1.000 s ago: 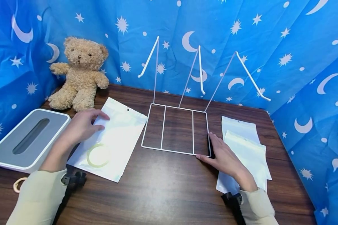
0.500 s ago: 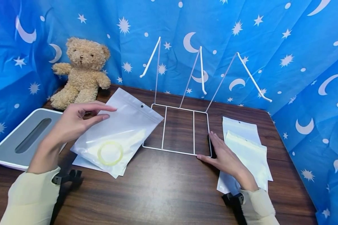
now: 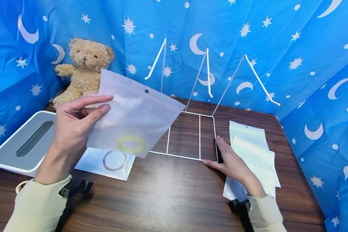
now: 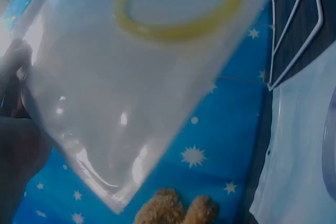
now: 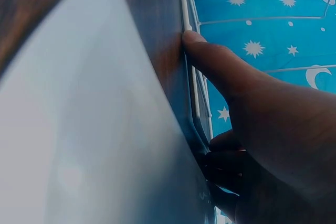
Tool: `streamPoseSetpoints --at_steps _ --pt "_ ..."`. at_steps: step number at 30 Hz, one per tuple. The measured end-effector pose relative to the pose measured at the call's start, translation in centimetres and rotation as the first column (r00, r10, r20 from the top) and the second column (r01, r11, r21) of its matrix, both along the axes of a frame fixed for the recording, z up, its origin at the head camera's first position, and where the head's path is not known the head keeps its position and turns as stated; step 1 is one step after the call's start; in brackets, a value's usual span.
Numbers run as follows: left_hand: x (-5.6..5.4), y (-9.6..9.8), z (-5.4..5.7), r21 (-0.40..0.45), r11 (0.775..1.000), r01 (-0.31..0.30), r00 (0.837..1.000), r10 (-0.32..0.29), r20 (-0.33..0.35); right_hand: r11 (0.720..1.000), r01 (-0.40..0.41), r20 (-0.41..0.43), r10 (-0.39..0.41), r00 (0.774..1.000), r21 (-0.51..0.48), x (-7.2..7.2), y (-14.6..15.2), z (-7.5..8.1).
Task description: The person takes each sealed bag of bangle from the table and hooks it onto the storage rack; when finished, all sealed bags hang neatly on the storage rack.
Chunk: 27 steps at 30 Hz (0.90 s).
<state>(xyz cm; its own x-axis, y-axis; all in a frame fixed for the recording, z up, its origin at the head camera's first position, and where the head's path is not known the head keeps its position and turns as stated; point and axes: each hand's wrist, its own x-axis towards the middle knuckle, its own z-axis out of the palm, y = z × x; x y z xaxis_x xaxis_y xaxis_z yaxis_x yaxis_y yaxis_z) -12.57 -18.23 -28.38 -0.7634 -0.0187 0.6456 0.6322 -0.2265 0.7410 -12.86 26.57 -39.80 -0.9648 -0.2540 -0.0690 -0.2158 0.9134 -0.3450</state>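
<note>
My left hand [image 3: 75, 125] pinches the left edge of a translucent white zip bag [image 3: 139, 109] between thumb and fingers. Through its lower part shows a yellow ring [image 4: 178, 32]. The raised bag tilts over the left part of a white wire rack [image 3: 199, 137], which has three upright arms with sloping hooks. My right hand [image 3: 235, 162] rests at the rack's front right corner, thumb on the front bar and fingers along the side bar. Below the held bag, another flat bag [image 3: 88, 163] with a greyish ring [image 3: 105, 161] lies on the table.
Two overlapping white bags [image 3: 258, 164] lie right of the rack, partly under my right forearm. A grey-topped tissue box [image 3: 5, 141] stands at left, with a teddy bear [image 3: 87, 74] behind. A tan ring [image 3: 18, 186] lies near my left sleeve. Blue star-patterned cloth [image 3: 133, 64] hangs behind.
My left hand has lifted the bag with the yellow ring off the table and tilted it up toward the rack, uncovering the bag beneath. My right hand has stayed at the rack's corner.
</note>
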Motion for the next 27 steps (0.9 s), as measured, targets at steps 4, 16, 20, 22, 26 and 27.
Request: streamPoseSetpoints --at_steps 4,16,20,22,26,27 --pt "0.2 0.9 0.2 0.082 0.996 -0.029 0.998 0.024 0.056 1.0 0.006 0.0 -0.006 1.0 0.005 0.0 0.1 0.1" --pt "-1.0 1.6 0.1 0.171 0.985 -0.004 0.999 -0.003 0.039 1.0 0.018 0.001 -0.018 1.0 0.014 0.2 0.4 0.0" --pt "-1.6 1.6 -0.2 0.15 0.988 -0.025 0.999 0.017 0.05 1.0 0.021 -0.001 -0.02 1.0 0.018 0.2 0.4 0.0" --pt "-2.2 1.8 -0.4 0.138 0.99 -0.043 0.998 0.036 0.052 1.0 0.018 -0.003 -0.018 1.0 0.015 0.1 0.3 0.0" --pt "-3.9 2.6 -0.7 0.151 0.984 -0.09 0.995 0.083 0.048 1.0 0.01 -0.01 -0.01 1.0 0.012 0.1 0.0 -0.1" --pt "-4.4 2.8 -0.8 0.157 0.982 -0.102 0.994 0.095 0.048 1.0 0.008 -0.011 -0.008 1.0 0.009 0.1 -0.1 -0.1"
